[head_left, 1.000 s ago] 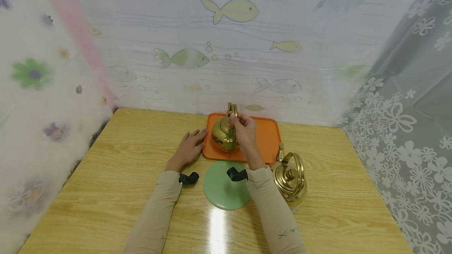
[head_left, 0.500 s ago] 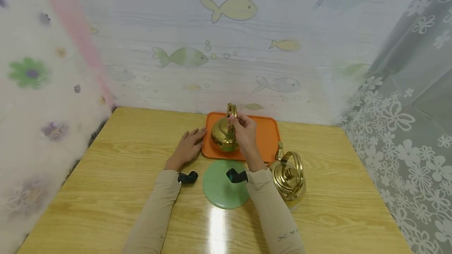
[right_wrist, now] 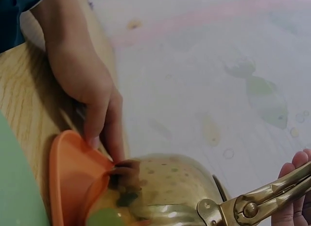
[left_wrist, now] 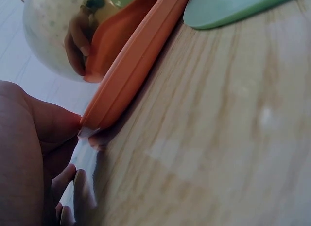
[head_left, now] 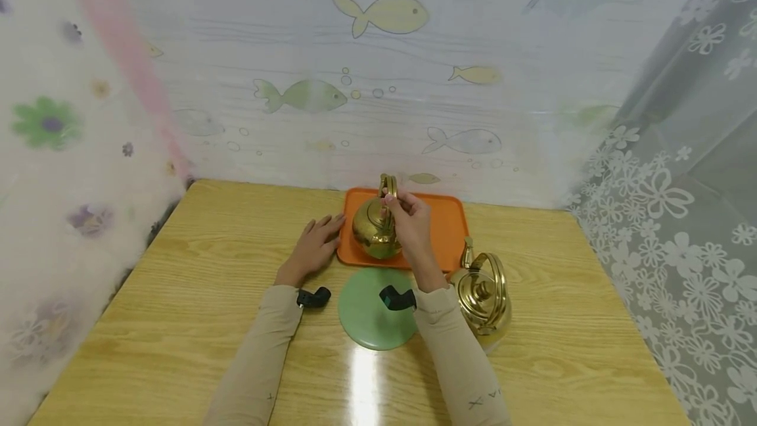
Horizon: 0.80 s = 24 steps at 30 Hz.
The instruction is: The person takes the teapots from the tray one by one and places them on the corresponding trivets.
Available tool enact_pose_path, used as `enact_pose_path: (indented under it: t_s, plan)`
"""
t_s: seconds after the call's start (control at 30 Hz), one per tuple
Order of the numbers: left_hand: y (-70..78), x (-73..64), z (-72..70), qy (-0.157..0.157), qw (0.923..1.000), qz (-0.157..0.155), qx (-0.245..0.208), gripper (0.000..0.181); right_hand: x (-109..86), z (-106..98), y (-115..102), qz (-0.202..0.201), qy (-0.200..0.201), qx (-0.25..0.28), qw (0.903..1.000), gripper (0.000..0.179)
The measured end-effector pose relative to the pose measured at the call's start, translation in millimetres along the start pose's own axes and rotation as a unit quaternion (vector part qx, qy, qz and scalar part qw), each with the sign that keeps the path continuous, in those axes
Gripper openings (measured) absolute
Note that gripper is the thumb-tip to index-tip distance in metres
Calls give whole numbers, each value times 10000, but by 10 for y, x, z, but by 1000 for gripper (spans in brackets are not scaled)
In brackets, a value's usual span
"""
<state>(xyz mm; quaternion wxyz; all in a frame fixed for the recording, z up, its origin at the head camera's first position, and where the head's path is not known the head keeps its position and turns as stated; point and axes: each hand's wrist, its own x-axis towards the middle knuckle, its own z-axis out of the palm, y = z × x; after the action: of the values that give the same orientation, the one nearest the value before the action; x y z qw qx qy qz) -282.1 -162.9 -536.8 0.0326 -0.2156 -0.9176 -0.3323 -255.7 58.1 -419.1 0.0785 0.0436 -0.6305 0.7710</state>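
A shiny gold kettle (head_left: 371,229) is over the left half of the orange tray (head_left: 447,225). My right hand (head_left: 415,225) grips its upright handle, and in the right wrist view fingertips (right_wrist: 301,159) show behind the hinged handle. On the tray's left side lies my left hand (head_left: 312,252), fingers extended, tips against the rim. The left wrist view has thumb and fingers of that left hand (left_wrist: 26,143) at the tray's corner. A second gold kettle (head_left: 481,294) stands beside my right forearm, its spout pointing away from me.
A green round mat (head_left: 372,321) lies in front of the tray, partly beneath my right wrist. The wooden table (head_left: 195,321) meets a fish-patterned curtain (head_left: 331,130) just behind the tray. A lace-patterned curtain (head_left: 680,242) hangs at the right.
The held kettle's body has come slightly toward the tray's front edge, with my right hand still on the handle. My left hand stays at the tray's rim.
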Motion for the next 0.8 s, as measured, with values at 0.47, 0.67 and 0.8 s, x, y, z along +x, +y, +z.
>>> enact_pose_path:
  t_s: [0.47, 0.67, 0.8]
  plan:
    - [-4, -5, -13, 1, 10000, 19, 18, 53, -112, -23, -108, -188, -107, -62, 9997, 27]
    - [-28, 15, 3, -35, 9999, 50, 87, 53, -170, -44, -155, -235, -235, -83, 9994, 29]
    - [-18, 8, 8, -48, 9999, 79, 43, 53, -232, -74, -188, -225, -275, -97, 9993, 28]
